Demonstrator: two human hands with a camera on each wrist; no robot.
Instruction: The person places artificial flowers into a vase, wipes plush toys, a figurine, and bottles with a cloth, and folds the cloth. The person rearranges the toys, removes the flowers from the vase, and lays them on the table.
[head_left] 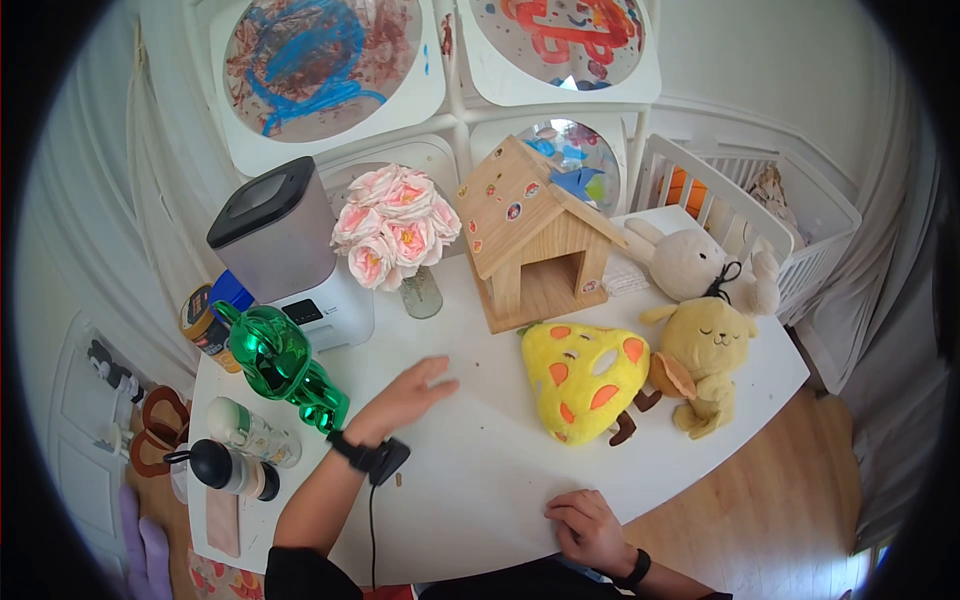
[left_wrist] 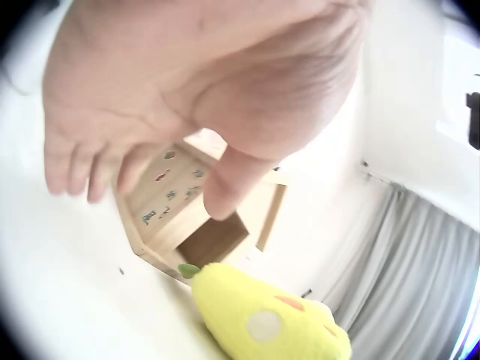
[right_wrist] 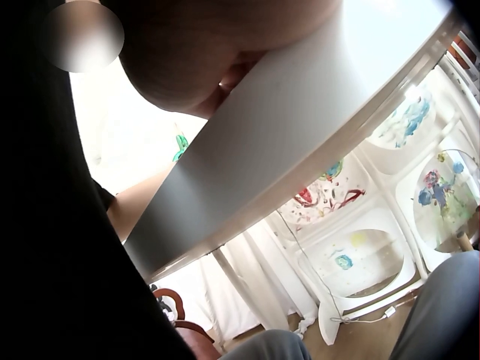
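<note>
Over the middle-left of the white table (head_left: 470, 480), the left hand (head_left: 408, 398) is held out with relaxed fingers and holds nothing. In the left wrist view that hand (left_wrist: 202, 90) spreads its fingers in front of the wooden house (left_wrist: 172, 195) and the yellow plush (left_wrist: 262, 315). The right hand (head_left: 590, 530) rests at the table's front edge, its fingers loosely bent around nothing visible. The yellow plush with orange spots (head_left: 580, 385) lies above the right hand, touching neither hand. In the right wrist view only part of the right hand (right_wrist: 202, 52) shows, dark, fingers hidden.
A shiny green figure (head_left: 270, 350), bottles (head_left: 255, 435), a grey-white appliance (head_left: 300, 250) and a jar (head_left: 205, 330) stand left. Pink flowers (head_left: 395, 225) and the wooden house (head_left: 530, 230) are at the back. A tan plush (head_left: 710, 350) and white plush (head_left: 685, 262) lie right.
</note>
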